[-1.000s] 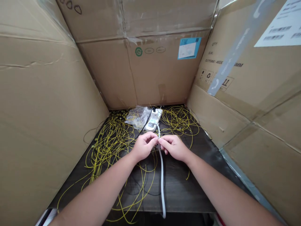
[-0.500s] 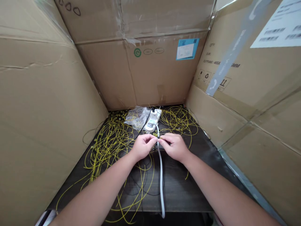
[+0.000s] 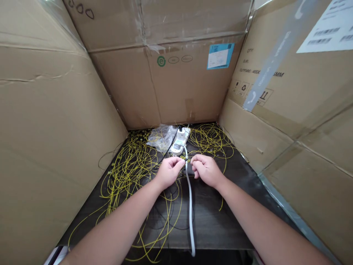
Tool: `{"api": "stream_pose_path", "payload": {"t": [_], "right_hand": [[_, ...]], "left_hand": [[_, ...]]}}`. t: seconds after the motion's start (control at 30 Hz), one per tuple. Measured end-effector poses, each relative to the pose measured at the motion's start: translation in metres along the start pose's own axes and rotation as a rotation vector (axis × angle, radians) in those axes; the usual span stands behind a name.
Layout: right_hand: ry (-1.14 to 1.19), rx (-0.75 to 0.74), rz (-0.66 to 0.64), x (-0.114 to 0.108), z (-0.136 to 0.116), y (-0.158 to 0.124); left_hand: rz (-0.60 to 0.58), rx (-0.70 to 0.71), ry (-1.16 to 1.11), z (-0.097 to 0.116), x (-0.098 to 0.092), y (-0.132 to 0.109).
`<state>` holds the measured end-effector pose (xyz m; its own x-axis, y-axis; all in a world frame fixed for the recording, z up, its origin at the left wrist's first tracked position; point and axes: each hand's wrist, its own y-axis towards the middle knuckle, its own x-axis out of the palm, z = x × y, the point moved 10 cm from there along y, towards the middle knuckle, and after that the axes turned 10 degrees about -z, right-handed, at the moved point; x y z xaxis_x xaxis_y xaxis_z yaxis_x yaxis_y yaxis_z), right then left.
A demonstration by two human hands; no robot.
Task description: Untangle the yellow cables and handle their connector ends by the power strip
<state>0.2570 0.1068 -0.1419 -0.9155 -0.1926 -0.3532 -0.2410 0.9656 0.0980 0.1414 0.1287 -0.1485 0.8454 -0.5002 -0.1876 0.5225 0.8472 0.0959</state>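
My left hand (image 3: 171,171) is pinched, thumb against forefinger, just left of the white cable (image 3: 190,206). Whatever lies between its fingertips is too small to make out. To the right of the cable, my right hand (image 3: 206,170) has curled fingers with thumb and forefinger together, a short gap from the cable. I cannot make out anything in it. A small dark piece with yellow bits (image 3: 186,159) shows at the cable between both hands. The cable leads up to what looks like a white power strip (image 3: 180,141), with a black plug at its far end.
Tangled yellow wires (image 3: 127,162) cover the left of the dark table (image 3: 220,228); another coil of yellow wire (image 3: 209,138) lies at the back right. A clear plastic bag (image 3: 161,136) sits beside the white strip. Cardboard boxes (image 3: 176,88) wall in the left, back and right.
My right hand has moved away from my left fingertips, slightly to the right, so a gap now shows between them. My left hand has stayed nearly in place at the cable.
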Motion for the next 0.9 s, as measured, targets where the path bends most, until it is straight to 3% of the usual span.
{"api": "stream_pose_path", "payload": {"t": [0.27, 0.43, 0.67, 0.9], "right_hand": [[0.299, 0.130, -0.057, 0.010, 0.017, 0.005], [0.364, 0.154, -0.132, 0.019, 0.015, 0.005], [0.210, 0.050, -0.159, 0.017, -0.001, 0.002], [0.151, 0.004, -0.171, 0.014, -0.005, 0.001]], "left_hand": [[-0.003, 0.031, 0.070, 0.005, 0.001, -0.001], [-0.002, 0.041, 0.099, 0.006, 0.000, -0.001], [-0.027, 0.063, 0.113, 0.008, 0.003, -0.001], [-0.165, 0.098, 0.019, 0.012, 0.015, -0.004]]}}
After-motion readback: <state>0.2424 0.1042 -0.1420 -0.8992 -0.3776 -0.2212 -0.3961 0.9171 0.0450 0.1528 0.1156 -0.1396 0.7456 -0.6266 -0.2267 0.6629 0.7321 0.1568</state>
